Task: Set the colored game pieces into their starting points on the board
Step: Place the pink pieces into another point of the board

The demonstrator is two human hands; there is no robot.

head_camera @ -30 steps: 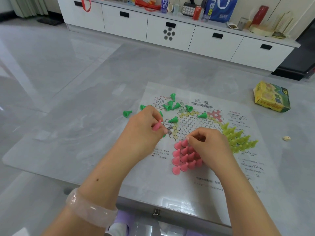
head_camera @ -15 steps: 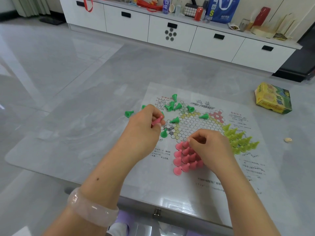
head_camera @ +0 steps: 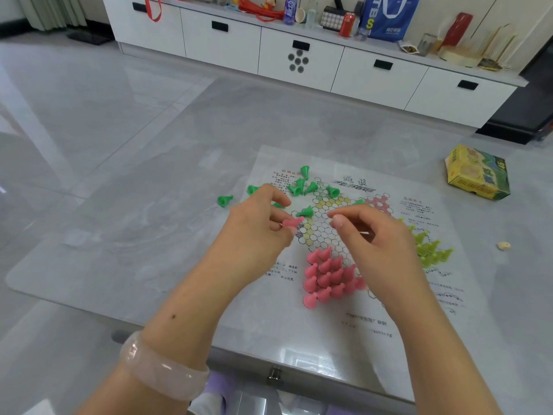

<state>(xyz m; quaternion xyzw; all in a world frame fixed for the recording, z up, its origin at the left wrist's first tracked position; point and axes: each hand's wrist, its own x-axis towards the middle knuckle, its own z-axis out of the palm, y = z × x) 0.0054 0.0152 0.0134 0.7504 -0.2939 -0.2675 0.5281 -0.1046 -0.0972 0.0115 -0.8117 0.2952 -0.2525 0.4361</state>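
- Pinching a pink cone-shaped plastic game piece [head_camera: 292, 222] between thumb and fingers, my left hand [head_camera: 257, 232] hovers over the left part of the printed paper game board [head_camera: 338, 211].
- I see my right hand [head_camera: 374, 238] raised above the board's centre, fingers loosely curled and holding nothing.
- The pink cluster [head_camera: 327, 275] fills the near point, yellow-green pieces [head_camera: 428, 250] the right; dark green pieces [head_camera: 302, 187] lie scattered at the far left.

A paper board [head_camera: 344, 298] printed with a hexagon star lies flat under both hands. Pink pieces [head_camera: 327, 275] stand packed between the wrists; yellow-green pieces [head_camera: 431, 250] cluster beside the right hand; green pieces [head_camera: 302, 187] lie scattered beyond the left hand [head_camera: 257, 232], which pinches one pink piece [head_camera: 291, 223].
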